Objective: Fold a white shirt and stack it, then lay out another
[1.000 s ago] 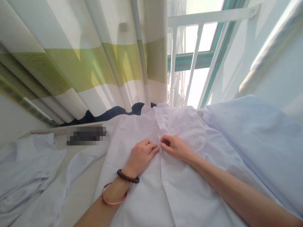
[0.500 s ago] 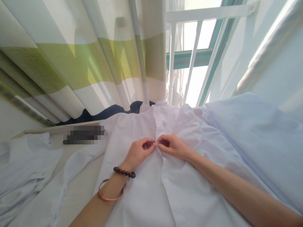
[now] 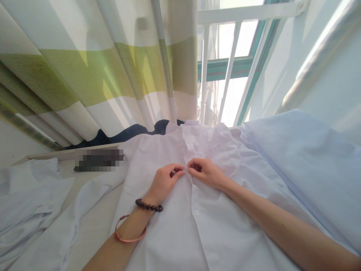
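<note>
A white button-up shirt lies spread out with its front facing up. At its front edge my left hand pinches with thumb and forefinger, a tiny pale bit, perhaps a button, showing at the tips. Close beside it, my right hand pinches the other front edge of the shirt. The fingertips of both hands almost meet over the placket. Below them a small white button shows on the shirt. A dark bead bracelet and a copper-coloured bangle circle my left wrist.
More white garments lie at the left, and white cloth is heaped at the right. A blurred-out dark object sits on the pale surface. Behind hangs a white-and-green curtain, next to a white railing by the window.
Both hands keep their pinch at the shirt front, with only slight finger movement. A small pale bit now shows at my left fingertips. The view has shifted slightly.
</note>
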`<state>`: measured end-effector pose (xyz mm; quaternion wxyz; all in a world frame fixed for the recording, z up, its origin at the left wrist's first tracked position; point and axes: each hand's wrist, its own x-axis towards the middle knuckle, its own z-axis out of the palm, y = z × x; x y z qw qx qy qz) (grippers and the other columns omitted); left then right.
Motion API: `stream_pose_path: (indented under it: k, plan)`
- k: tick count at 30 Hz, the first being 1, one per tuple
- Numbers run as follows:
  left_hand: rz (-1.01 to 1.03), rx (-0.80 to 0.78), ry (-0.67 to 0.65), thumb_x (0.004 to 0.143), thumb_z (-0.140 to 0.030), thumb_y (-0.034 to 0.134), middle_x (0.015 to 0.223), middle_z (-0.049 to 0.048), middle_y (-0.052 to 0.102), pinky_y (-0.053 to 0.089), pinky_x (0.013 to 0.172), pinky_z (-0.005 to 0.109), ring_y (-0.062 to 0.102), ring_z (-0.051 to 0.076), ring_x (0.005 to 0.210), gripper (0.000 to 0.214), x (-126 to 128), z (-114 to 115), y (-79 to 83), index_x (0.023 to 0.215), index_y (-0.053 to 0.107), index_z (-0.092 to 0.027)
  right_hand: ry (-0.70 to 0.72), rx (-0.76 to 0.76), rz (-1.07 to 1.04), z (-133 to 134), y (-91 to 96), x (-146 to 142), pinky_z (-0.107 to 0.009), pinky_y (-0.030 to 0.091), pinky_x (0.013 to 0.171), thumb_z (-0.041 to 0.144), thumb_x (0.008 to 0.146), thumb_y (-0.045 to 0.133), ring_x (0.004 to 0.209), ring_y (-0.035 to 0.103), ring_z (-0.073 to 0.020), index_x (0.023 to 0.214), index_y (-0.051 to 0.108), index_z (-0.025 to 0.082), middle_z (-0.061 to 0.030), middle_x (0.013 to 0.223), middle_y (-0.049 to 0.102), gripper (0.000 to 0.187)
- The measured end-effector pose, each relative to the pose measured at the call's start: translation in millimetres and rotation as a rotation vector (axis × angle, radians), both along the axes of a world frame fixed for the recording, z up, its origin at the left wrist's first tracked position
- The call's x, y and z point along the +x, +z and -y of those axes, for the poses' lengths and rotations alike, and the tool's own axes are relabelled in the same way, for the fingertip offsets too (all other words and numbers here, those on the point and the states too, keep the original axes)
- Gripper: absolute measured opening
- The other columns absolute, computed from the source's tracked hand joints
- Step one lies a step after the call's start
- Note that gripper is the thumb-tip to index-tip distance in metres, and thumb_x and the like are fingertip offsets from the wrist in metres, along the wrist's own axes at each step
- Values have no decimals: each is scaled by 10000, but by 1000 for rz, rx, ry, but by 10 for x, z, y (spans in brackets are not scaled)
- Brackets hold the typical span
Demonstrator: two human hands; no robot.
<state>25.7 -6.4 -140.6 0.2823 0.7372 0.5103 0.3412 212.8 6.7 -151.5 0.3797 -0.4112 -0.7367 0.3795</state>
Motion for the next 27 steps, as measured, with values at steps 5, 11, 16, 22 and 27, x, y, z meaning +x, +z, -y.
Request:
stream_pose_path:
  k: [5, 11, 16, 22, 27]
  plan:
    - [42, -36, -13, 824, -340, 602, 850, 20, 740, 517, 712, 273, 660, 170, 734, 211, -18, -23, -13, 911, 714, -183, 7, -57, -58, -13, -6, 10, -214, 357, 544, 258, 792, 557, 602, 468, -100, 795, 644, 158, 20, 659, 575, 133]
    - [98, -44, -9, 820, -352, 614, 855, 9, 728, 521, 729, 267, 656, 164, 751, 205, -34, -32, -5, 921, 710, -201, 14, -98, -86, 5, 35, 10, -221, 365, 551, 264, 794, 561, 615, 489, -107, 793, 657, 154, 10, 678, 596, 147]
    - [115, -44, 5, 799, -352, 638, 853, 10, 720, 523, 739, 268, 654, 165, 763, 191, -26, -31, -20, 893, 690, -193, 23, -90, -70, 3, 38, 13, -227, 373, 571, 252, 793, 563, 620, 493, -108, 801, 665, 153, 12, 680, 603, 142]
    - [88, -60, 6, 800, -348, 633, 838, 13, 716, 522, 740, 272, 649, 166, 753, 187, -9, -28, -9, 877, 684, -185, -11, -94, -105, -9, 9, 7, -228, 368, 568, 278, 807, 559, 612, 490, -106, 788, 652, 156, 13, 684, 609, 155]
    - [87, -59, 7, 798, -350, 629, 840, 11, 718, 521, 746, 274, 652, 167, 764, 190, -8, -30, -3, 879, 690, -189, -7, -66, -90, -4, 11, 19, -230, 374, 580, 268, 807, 566, 625, 501, -110, 799, 678, 160, 11, 694, 626, 156]
